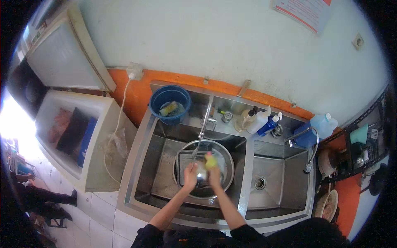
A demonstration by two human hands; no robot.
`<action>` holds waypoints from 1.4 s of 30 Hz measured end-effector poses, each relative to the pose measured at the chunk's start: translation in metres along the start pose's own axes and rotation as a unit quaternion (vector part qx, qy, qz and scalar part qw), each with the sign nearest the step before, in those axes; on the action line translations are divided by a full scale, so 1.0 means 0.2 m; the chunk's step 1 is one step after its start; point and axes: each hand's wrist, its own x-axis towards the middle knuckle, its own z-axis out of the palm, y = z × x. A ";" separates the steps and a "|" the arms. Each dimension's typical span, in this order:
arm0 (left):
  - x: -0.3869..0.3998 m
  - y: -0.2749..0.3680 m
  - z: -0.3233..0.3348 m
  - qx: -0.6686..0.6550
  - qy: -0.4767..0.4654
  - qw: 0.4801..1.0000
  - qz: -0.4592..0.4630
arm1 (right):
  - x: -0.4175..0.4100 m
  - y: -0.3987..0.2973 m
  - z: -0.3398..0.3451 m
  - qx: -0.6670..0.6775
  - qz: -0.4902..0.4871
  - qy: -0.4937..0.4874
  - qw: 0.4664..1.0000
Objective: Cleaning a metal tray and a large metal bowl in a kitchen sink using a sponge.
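My left hand (190,176) grips a shiny metal vessel (202,174), perhaps a bowl or cup. Against it my right hand (214,177) holds a yellow-green sponge (211,161), blurred by motion. Both hands are over a round metal basin (231,169) that stands in the left sink bowl (161,164). A rectangular tray (185,155) rests tilted inside the basin, partly hidden by my left hand. Water (195,152) runs from the flexible faucet spout (206,119) close by that hand. Other contents of the basin are unclear.
A blue bucket (184,114) holding a yellow sponge stands at the back left. Several pump bottles (262,123) line the sink ledge. Right are a second sink bowl (269,173), a faucet (316,139) and a jug (305,138). An open chest freezer (102,155) stands left; a person's leg (52,196) shows beyond.
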 end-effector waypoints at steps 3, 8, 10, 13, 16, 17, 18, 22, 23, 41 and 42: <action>0.00 0.16 -0.02 -0.113 0.088 0.988 -0.055 | 0.03 0.10 -0.06 -0.091 0.182 -0.009 0.979; 0.15 -0.13 -0.19 -0.389 0.104 0.880 -0.253 | -0.11 0.06 0.22 -0.128 -0.081 -0.100 0.983; 0.12 -0.12 -0.11 -0.498 0.117 0.818 -0.261 | 0.06 -0.14 0.34 -0.202 -0.248 -0.217 0.922; 0.06 -0.30 -0.15 -0.435 0.109 0.870 -0.205 | 0.42 -0.47 0.59 -0.221 -0.306 -0.133 0.916; 0.06 -0.34 -0.08 -0.464 0.048 0.840 -0.277 | 0.83 -0.72 0.72 -0.400 -0.317 0.002 0.860; 0.06 -0.34 -0.08 -0.466 0.053 0.839 -0.275 | 0.84 -0.72 0.75 -0.397 -0.319 -0.003 0.860; 0.08 -0.33 -0.09 -0.370 0.099 0.880 -0.280 | 0.85 -0.74 0.77 -0.448 -0.330 0.016 0.831; 0.15 -0.35 -0.22 -0.305 0.099 0.920 -0.226 | 0.55 -0.62 0.79 -0.316 -0.336 -0.107 0.881; 0.15 -0.29 -0.22 -0.306 0.097 0.919 -0.229 | 0.44 -0.56 0.72 -0.327 -0.325 -0.121 0.879; 0.40 -0.13 -0.29 -0.355 0.132 0.903 -0.202 | 0.25 -0.24 0.36 -0.407 -0.377 -0.090 0.827; 0.43 -0.27 -0.38 -0.374 0.136 0.899 -0.181 | 0.23 -0.30 0.41 -0.428 -0.401 -0.119 0.801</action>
